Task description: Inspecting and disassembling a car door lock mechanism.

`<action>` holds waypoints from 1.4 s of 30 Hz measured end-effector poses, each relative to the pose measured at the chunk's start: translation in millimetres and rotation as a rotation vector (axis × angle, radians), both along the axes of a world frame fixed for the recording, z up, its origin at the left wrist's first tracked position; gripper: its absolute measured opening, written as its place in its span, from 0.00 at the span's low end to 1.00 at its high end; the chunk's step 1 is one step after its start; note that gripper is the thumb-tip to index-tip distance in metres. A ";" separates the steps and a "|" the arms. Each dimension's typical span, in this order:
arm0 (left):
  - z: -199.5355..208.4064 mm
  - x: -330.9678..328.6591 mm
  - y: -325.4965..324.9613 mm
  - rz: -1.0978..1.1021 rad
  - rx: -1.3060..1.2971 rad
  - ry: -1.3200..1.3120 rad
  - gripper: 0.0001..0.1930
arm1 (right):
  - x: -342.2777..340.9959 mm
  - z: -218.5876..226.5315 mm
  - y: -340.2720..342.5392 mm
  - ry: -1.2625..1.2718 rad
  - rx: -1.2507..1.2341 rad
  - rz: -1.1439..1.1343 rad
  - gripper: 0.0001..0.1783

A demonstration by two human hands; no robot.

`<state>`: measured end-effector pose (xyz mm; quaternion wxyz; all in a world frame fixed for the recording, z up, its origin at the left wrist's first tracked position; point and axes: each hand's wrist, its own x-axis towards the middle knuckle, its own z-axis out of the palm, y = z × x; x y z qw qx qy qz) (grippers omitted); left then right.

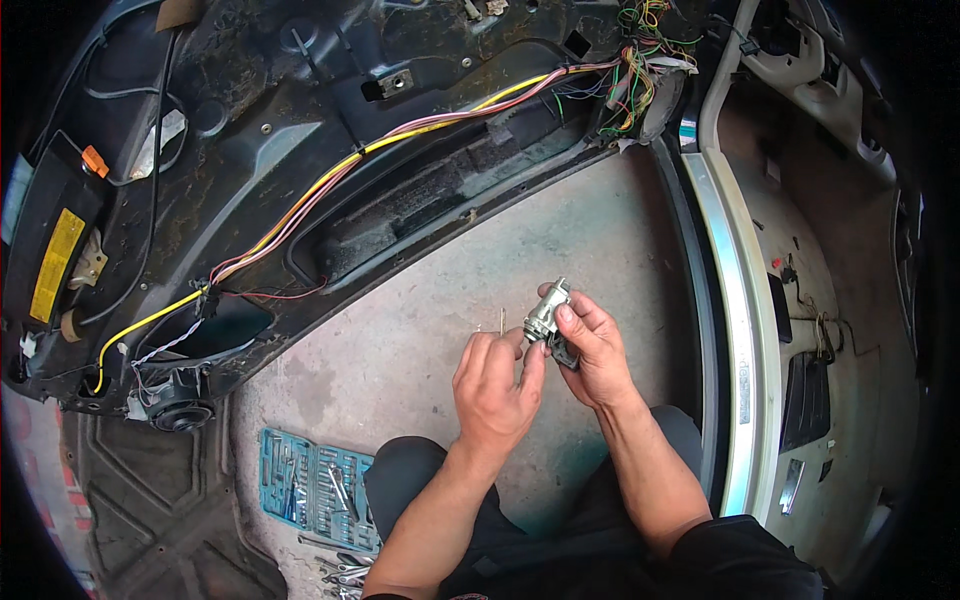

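In front of my knees I hold a small silver metal cylinder [545,312] with a stepped body and a darker lower end; it looks like a lock cylinder. My right hand [598,345] is closed round it from the right, thumb along its side. A dark piece at its base is partly covered by those fingers. From the left, the thumb and fingertips of my left hand [500,375] pinch the lower end. The cylinder is tilted, its narrow tip pointing up and to the right.
An open car door [330,130] fills the upper left, with a yellow and pink wire bundle [350,160] along it. Loose coloured wires [630,95] hang at the hinge side. A blue socket set [318,482] lies by my left leg. A door sill [735,300] runs along the right.
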<state>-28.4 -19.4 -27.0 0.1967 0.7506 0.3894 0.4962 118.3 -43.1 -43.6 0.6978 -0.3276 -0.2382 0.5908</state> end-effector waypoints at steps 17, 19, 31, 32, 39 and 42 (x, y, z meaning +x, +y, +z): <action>7.8 -8.8 4.1 -0.067 -0.355 -0.098 0.12 | -6.1 8.1 -0.5 -0.171 -0.040 -0.028 0.37; 6.2 -10.3 6.3 -0.143 -0.297 -0.069 0.12 | -2.9 2.9 1.2 -0.168 -0.011 -0.044 0.36; 18.1 -13.8 -5.3 -0.199 -0.186 0.105 0.08 | 10.0 0.5 8.1 0.165 -0.010 -0.058 0.30; 18.6 -14.9 -4.2 -0.191 -0.185 0.107 0.08 | 6.6 1.2 8.4 0.128 -0.007 -0.062 0.31; 11.9 -11.6 -1.0 -0.131 -0.039 0.177 0.11 | 3.4 -0.6 8.4 -0.013 0.002 -0.067 0.31; 7.8 -12.3 -2.5 -0.128 -0.022 0.191 0.12 | -0.1 0.5 6.7 -0.054 -0.010 -0.091 0.31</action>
